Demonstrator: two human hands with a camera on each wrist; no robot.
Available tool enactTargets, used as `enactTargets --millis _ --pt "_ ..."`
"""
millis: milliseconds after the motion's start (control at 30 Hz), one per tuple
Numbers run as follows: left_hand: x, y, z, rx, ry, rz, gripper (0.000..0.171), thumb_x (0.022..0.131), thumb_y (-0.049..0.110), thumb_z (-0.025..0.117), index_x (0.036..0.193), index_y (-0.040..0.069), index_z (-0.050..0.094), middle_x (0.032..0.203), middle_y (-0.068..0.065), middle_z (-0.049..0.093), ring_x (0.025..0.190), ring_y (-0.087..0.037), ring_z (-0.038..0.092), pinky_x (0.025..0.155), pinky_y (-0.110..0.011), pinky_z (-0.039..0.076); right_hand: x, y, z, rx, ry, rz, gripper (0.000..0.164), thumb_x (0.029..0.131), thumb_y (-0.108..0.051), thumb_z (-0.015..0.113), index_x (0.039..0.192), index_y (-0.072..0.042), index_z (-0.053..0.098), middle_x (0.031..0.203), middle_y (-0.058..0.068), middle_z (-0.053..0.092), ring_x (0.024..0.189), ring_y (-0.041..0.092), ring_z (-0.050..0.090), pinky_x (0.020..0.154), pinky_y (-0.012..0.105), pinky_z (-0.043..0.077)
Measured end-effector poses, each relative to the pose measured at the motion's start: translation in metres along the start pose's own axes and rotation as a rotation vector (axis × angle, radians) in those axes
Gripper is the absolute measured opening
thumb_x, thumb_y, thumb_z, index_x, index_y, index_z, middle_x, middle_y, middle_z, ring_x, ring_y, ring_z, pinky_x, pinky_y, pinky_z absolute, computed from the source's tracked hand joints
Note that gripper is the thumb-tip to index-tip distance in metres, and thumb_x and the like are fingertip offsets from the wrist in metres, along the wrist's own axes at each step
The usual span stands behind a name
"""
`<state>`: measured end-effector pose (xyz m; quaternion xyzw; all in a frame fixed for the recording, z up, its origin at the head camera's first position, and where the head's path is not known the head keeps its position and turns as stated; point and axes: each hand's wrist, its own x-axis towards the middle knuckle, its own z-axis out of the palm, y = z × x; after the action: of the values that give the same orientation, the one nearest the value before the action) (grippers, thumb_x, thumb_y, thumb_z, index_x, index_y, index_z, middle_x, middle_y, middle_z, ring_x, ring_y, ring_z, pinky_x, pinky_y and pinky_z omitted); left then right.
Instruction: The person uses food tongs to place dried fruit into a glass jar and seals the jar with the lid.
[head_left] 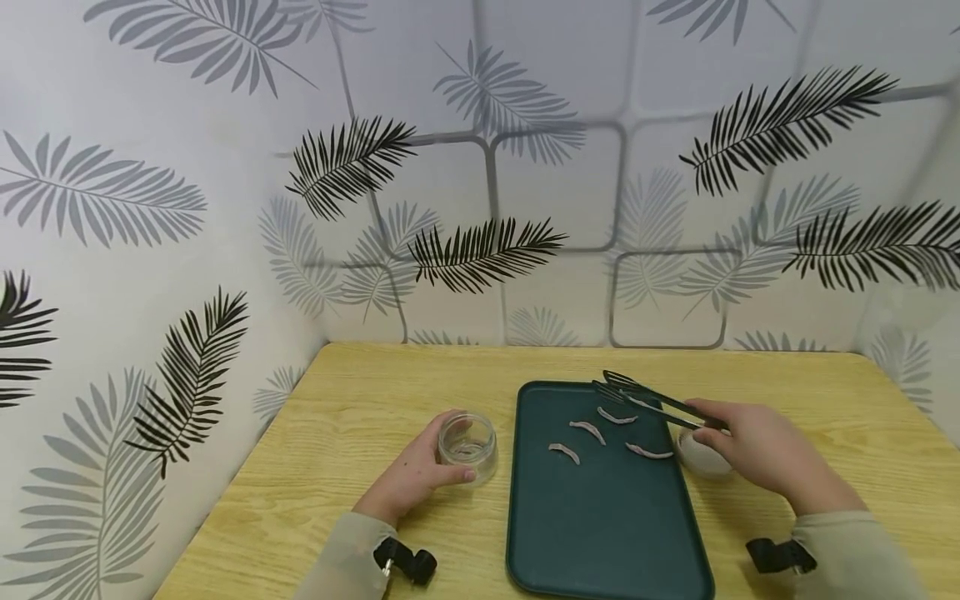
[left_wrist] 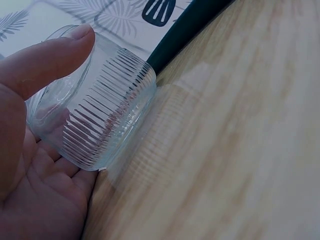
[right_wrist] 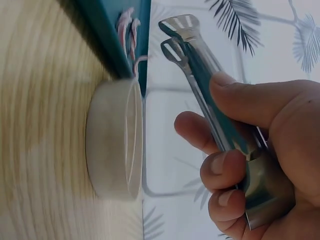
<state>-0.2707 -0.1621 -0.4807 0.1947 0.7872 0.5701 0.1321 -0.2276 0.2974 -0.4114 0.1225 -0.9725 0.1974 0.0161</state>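
Note:
My left hand (head_left: 416,471) holds a small clear glass jar (head_left: 480,471) on the wooden table, thumb on the near side. In the left wrist view the jar (left_wrist: 107,110) has ribbed walls, and something pinkish shows through the glass. With my right hand (head_left: 765,450) I grip metal tongs (head_left: 667,400), whose slotted ends reach over the far part of a dark green tray (head_left: 600,525). The tong tips stand slightly apart in the right wrist view, nothing visible between them. Several thin, pale pink curved strips (head_left: 588,431) lie on the tray.
A white round bowl (head_left: 701,460) stands right of the tray, partly hidden beneath my right hand; the right wrist view shows its side (right_wrist: 110,140). Behind the table (head_left: 390,375) rises a wall (head_left: 555,192) with a leaf pattern.

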Motion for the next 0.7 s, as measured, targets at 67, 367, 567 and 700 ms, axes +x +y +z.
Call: enactTargets --millis 67,367,567,700 --pt "0.0 0.001 0.0 0.0 0.001 -0.003 0.084 0.086 0.018 0.083 0.155 0.018 0.036 0.155 -0.008 0.044 0.135 -0.026 0.045 0.11 -0.046 0.032 -0.001 0.005 -0.002 -0.016 -0.009 0.008 0.051 0.098 -0.024 0.067 0.143 -0.003 0.057 0.102 0.012 0.072 0.054 0.016 0.042 0.053 0.035 0.033" --pt "-0.002 0.003 0.0 -0.003 0.001 0.001 0.082 0.086 0.019 0.083 0.154 0.02 0.038 0.154 -0.008 0.044 0.135 -0.026 0.046 0.109 -0.046 0.033 -0.003 0.012 -0.002 -0.048 -0.049 0.049 0.05 0.098 -0.025 0.067 0.142 -0.002 0.058 0.064 -0.001 0.054 0.049 0.014 0.037 0.05 0.034 0.032" --pt "-0.002 0.004 0.001 -0.011 0.001 -0.006 0.081 0.086 0.018 0.083 0.154 0.02 0.038 0.154 -0.008 0.044 0.135 -0.026 0.046 0.109 -0.046 0.033 -0.004 0.013 -0.002 -0.065 -0.044 0.051 0.046 0.099 -0.022 0.065 0.141 -0.003 0.059 0.071 -0.003 0.059 0.05 0.015 0.038 0.051 0.034 0.032" --pt "-0.002 0.004 0.001 -0.019 -0.002 -0.011 0.082 0.087 0.019 0.083 0.155 0.02 0.037 0.155 -0.008 0.043 0.135 -0.027 0.046 0.109 -0.047 0.033 -0.003 0.013 -0.004 -0.072 -0.036 0.063 0.046 0.1 -0.024 0.064 0.142 -0.005 0.059 0.074 -0.001 0.062 0.052 0.017 0.039 0.051 0.035 0.031"
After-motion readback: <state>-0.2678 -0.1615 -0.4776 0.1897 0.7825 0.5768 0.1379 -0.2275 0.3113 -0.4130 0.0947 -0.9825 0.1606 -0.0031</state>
